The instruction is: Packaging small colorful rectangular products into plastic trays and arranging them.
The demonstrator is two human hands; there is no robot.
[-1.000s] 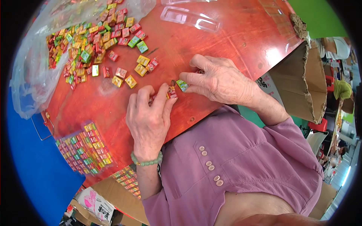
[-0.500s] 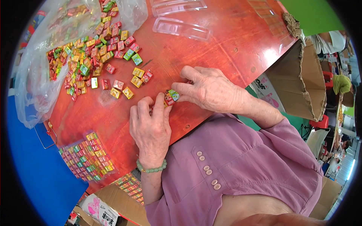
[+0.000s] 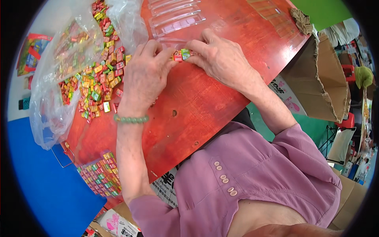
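Both hands reach to the far part of the red table. Between them they hold a short row of small candy-like boxes in red, green and yellow, lined up end to end. My left hand, with a green bead bracelet on its wrist, is closed on the row's left end. My right hand pinches its right end. The fingers hide part of the row. Just beyond the fingertips lies a clear plastic tray. More clear trays lie behind it, long and narrow.
A large heap of loose small boxes spreads at the left, spilling from a clear plastic bag. Filled trays lie side by side at the near left table edge. An open cardboard box stands off the table's right side.
Both hands have moved away from my body, up the table, carrying the row of small boxes to the clear trays. My left arm is stretched further out, and the view has shifted slightly.
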